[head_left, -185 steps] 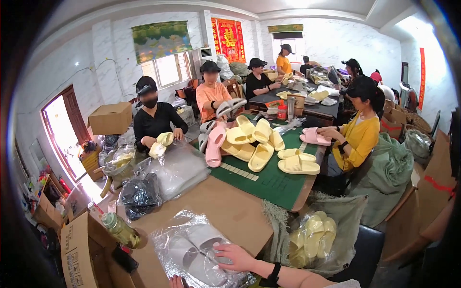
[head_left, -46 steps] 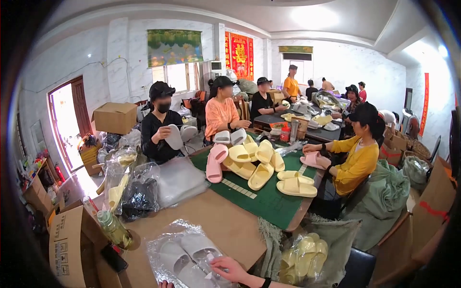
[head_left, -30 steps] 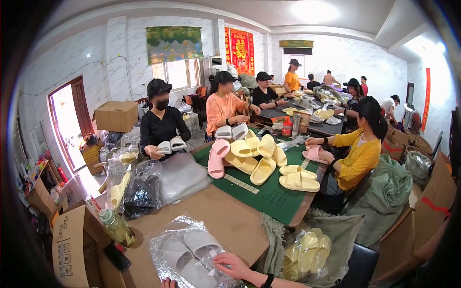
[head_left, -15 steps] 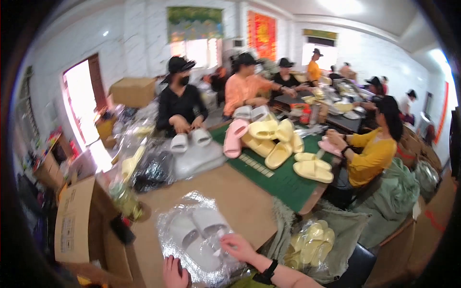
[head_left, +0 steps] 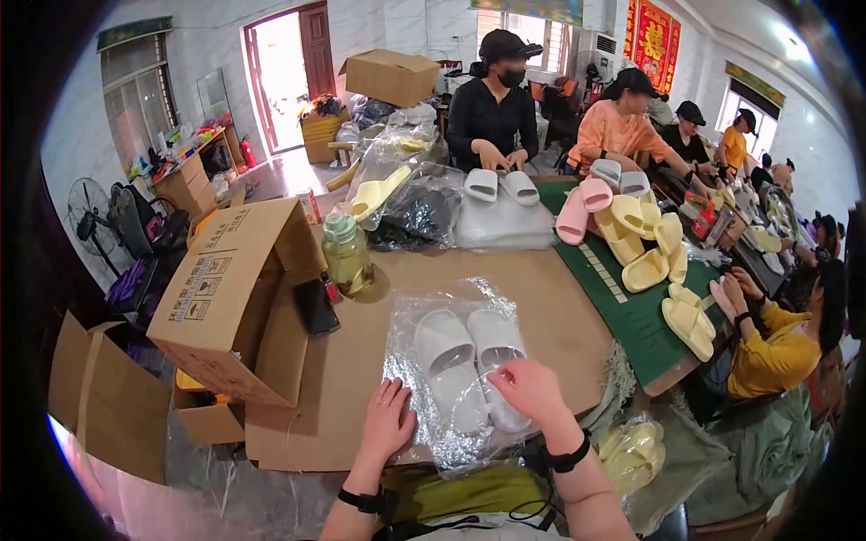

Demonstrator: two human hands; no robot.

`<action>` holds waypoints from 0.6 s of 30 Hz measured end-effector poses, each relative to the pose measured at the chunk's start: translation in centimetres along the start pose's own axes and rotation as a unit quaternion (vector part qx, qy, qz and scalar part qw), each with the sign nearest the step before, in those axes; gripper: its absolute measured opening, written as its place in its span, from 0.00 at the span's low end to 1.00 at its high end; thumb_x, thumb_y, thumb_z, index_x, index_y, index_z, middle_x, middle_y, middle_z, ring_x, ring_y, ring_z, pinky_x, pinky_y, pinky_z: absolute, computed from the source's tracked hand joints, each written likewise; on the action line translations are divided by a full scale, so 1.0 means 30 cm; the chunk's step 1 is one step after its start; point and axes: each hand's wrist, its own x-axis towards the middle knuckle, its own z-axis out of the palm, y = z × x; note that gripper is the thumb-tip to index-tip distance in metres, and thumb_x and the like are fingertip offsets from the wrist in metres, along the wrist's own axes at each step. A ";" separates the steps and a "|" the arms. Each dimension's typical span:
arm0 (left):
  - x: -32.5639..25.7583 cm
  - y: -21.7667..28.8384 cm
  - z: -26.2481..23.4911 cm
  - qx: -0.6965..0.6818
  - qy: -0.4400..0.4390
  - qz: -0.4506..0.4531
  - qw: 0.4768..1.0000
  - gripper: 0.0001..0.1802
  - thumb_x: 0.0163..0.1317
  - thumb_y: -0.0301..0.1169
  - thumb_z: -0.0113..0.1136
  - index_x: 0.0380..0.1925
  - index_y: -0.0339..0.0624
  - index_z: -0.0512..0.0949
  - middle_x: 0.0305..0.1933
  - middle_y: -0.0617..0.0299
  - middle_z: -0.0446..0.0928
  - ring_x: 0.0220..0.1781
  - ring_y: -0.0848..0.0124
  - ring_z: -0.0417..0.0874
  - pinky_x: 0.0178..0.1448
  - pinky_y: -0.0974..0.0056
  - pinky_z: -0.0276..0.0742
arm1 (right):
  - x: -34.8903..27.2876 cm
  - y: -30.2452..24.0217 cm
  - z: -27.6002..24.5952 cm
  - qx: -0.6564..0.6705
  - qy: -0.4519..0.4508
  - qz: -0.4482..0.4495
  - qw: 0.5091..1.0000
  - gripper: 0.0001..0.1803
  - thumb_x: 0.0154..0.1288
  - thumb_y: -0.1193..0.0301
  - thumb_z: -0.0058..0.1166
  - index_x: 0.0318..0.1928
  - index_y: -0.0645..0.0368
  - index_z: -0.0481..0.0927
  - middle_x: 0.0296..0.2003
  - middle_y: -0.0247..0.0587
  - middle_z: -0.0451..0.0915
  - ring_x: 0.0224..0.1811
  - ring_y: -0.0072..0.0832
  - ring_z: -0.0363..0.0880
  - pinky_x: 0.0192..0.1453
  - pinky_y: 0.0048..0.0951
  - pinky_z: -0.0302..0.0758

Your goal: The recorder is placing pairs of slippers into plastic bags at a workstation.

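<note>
Pair of white slippers [head_left: 469, 361] in a clear plastic bag [head_left: 424, 433], near edge of the brown tabletop [head_left: 550, 298]. Right hand [head_left: 532, 389] pinches the bag over one slipper; left hand [head_left: 388, 422] lies flat, fingers spread, on the bag's left edge. Open cardboard box [head_left: 225, 288] at left edge. Green mat [head_left: 631, 311] with yellow slippers [head_left: 645, 269] at right. White-walled workroom, open door [head_left: 284, 72].

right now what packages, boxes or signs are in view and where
Clear bag: crinkly plastic around white slippers, under both hands.
Open cardboard box: brown, dark print, table's left edge.
Closed cardboard box: brown, rear pile.
Red wall hanging: gold figures, back wall.
</note>
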 end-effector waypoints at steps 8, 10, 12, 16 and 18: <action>0.041 0.035 0.023 -0.019 -0.008 0.005 1.000 0.24 0.60 0.33 0.61 0.58 0.40 0.77 0.70 0.42 0.70 0.75 0.43 0.64 0.77 0.45 0.61 | 0.101 0.003 0.172 -0.119 -0.057 0.036 0.991 0.31 0.63 0.47 0.64 0.50 0.64 0.78 0.45 0.55 0.82 0.51 0.49 0.82 0.53 0.45 0.78; 0.034 0.043 0.023 -0.006 -0.029 -0.013 0.999 0.24 0.60 0.33 0.60 0.57 0.37 0.77 0.71 0.42 0.69 0.75 0.42 0.64 0.77 0.45 0.60 | 0.082 0.061 0.283 -0.134 -0.008 0.003 0.991 0.34 0.62 0.48 0.65 0.54 0.66 0.74 0.52 0.58 0.77 0.55 0.51 0.77 0.57 0.46 0.76; 0.007 0.004 0.036 -0.016 0.000 0.004 1.000 0.24 0.58 0.33 0.59 0.55 0.35 0.77 0.68 0.40 0.71 0.73 0.40 0.65 0.77 0.43 0.60 | 0.051 0.032 0.293 -0.099 0.000 0.006 0.995 0.36 0.63 0.48 0.64 0.56 0.68 0.72 0.52 0.57 0.76 0.56 0.52 0.75 0.58 0.46 0.75; -0.001 0.018 0.017 0.019 -0.022 0.040 0.999 0.27 0.66 0.36 0.55 0.62 0.32 0.74 0.71 0.38 0.69 0.76 0.40 0.62 0.78 0.45 0.57 | 0.019 0.158 0.223 -0.035 0.041 -0.109 0.993 0.35 0.64 0.51 0.64 0.58 0.68 0.73 0.51 0.57 0.76 0.55 0.50 0.75 0.58 0.44 0.75; -0.001 0.025 0.009 0.020 -0.023 0.050 0.998 0.27 0.66 0.36 0.55 0.62 0.31 0.74 0.70 0.38 0.69 0.75 0.40 0.62 0.78 0.44 0.57 | -0.040 0.165 0.145 0.124 0.021 -0.097 0.987 0.33 0.65 0.50 0.63 0.58 0.64 0.76 0.51 0.54 0.76 0.56 0.47 0.75 0.61 0.41 0.72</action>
